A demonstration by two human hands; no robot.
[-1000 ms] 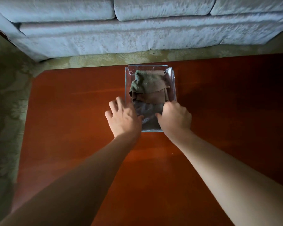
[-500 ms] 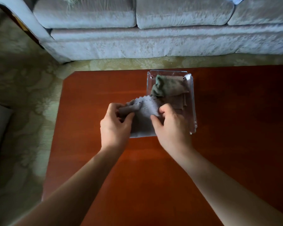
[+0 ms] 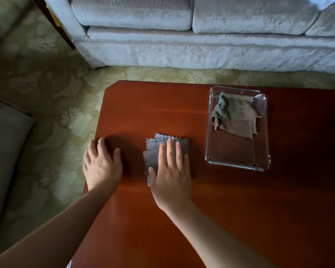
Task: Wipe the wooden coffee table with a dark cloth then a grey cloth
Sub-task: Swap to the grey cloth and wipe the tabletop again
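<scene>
Left hand: open, palm down, resting flat on the tabletop close to its left edge. The fingers are extended and lie close together, with the thumb angled out to the right. It holds nothing.

Right hand: open, palm down, pressed flat on the grey cloth. The fingers are straight and point toward the far edge. The thumb lies along the cloth's left side.

Grey cloth: folded into a rough rectangle of several layers, with zigzag-cut edges showing along the far and left sides. The colour is a muted grey with a faint violet cast. It lies flat on the tabletop, in the left half of the visible surface.

Relative position: the cloth lies directly beneath the right hand, which covers its near right portion. The left hand is near the cloth but apart from it, with bare wood between them.

A clear tray stands on the tabletop to the right of the cloth and holds crumpled cloths, green and brown, in its far end. A pale sofa and patterned carpet lie beyond.
</scene>
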